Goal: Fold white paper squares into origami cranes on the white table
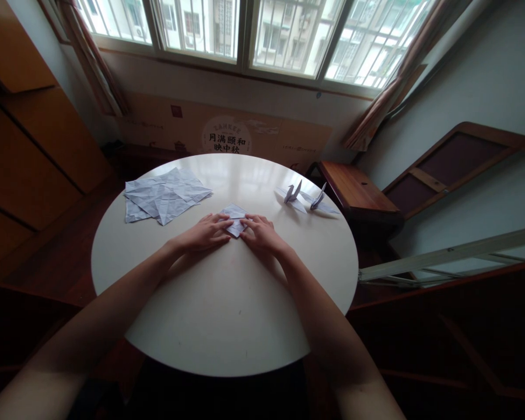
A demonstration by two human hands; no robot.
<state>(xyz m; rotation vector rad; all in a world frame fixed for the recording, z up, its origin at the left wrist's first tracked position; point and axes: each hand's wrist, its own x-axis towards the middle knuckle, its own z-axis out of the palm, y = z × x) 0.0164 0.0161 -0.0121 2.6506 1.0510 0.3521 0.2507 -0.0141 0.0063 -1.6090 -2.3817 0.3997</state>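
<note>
A small piece of folded white paper, roughly diamond-shaped, lies on the round white table in front of me. My left hand has its fingertips on the paper's left side, with the thumb at the lower edge. From the right, my right hand holds the other side down, its fingers bent over the paper. The two hands almost meet across it, and they hide its side corners. Both forearms rest low over the tabletop.
Several creased paper sheets lie in a loose pile at the table's back left. Two folded paper cranes stand at the back right. Beyond the table's right edge is a wooden stool-like piece. Barred windows line the far wall.
</note>
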